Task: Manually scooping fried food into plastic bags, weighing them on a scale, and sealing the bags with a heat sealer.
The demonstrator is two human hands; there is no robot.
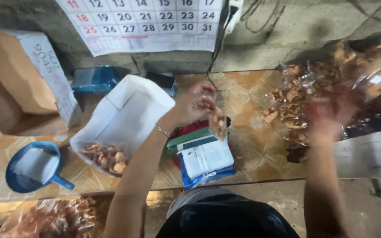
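My left hand (194, 105) is raised over the middle of the table and pinches the top of a small clear packet of brown fried snacks (218, 124), which hangs below the fingers. My right hand (329, 119) is blurred by motion, its fingers spread, at the pile of filled clear snack packets (331, 79) on the right. I cannot make out anything in it. Under my left hand lies a green and blue stack of flat packs with a white bundle (203, 156) on top.
A white paper-lined container (126, 112) with loose snacks (106, 158) at its low end sits left of centre. A blue scoop (31, 167) lies at the far left, below a cardboard box (23, 70). A calendar (146, 24) hangs on the wall. Another bag of snacks (56, 218) sits lower left.
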